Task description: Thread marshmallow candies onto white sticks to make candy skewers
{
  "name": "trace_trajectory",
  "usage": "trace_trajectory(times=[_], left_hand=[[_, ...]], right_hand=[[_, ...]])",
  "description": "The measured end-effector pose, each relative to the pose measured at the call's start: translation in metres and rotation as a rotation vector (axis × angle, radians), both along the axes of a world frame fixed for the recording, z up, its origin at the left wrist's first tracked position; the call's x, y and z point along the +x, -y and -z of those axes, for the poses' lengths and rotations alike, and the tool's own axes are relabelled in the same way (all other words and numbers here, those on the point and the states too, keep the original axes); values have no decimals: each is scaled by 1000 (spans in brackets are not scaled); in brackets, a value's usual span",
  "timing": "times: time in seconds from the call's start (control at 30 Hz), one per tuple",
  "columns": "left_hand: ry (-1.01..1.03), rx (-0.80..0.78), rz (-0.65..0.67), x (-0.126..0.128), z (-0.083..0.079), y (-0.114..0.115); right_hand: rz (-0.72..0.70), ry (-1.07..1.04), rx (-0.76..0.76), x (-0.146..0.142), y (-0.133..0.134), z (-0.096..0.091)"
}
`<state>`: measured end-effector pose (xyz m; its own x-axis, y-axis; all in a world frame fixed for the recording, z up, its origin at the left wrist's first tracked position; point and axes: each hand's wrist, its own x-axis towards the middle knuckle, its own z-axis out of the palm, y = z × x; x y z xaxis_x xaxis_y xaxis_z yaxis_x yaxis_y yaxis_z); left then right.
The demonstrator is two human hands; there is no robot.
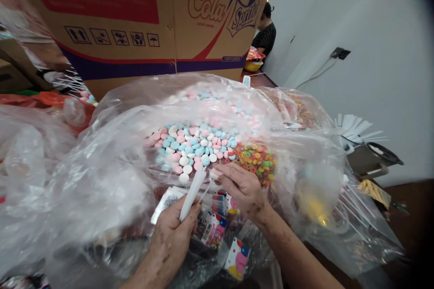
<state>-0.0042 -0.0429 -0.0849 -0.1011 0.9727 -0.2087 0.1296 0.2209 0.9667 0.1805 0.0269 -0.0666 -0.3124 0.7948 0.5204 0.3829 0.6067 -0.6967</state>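
My left hand (178, 230) is closed round a narrow, whitish, translucent plastic sleeve (192, 193), which tilts up to the right. A thin white stick (204, 193) rises beside it toward my right fingers. My right hand (241, 187) pinches a small white candy (214, 174); whether the stick joins it I cannot tell. Just beyond both hands lies a heap of pink, blue and white round candies (200, 142) in an opened clear plastic bag (135, 122). To its right are small coloured ring candies (259, 160). Printed colourful packets (237, 257) lie beneath my hands.
A large cardboard box (129, 4) stands behind the bags. At right are a dark container (379, 156), white strips (356, 128) and a bag with white sticks (356, 207). Another person (266, 31) sits farther back. Red plastic (54, 99) lies at left.
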Motion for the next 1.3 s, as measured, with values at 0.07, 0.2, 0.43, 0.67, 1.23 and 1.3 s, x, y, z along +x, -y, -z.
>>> trace_trajectory(times=[0.07,0.2,0.43,0.67,1.23,1.3], left_hand=[[-10,-12,-18,0,0,0],[-6,18,-9,1,-3,0],[37,23,-11,-4,-7,-10],[132,-36,-66,-13,1,-10],[205,-82,-138,-14,-15,-6],[209,-78,-136,-14,-15,-6]], right_hand=[[10,5,18,-4,6,2],[-14,37,24,-21,23,4],[28,126,-11,-9,23,-5],[425,836,-239,43,-3,1],[257,859,-61,38,-28,4],[249,988,-15,31,-29,3]])
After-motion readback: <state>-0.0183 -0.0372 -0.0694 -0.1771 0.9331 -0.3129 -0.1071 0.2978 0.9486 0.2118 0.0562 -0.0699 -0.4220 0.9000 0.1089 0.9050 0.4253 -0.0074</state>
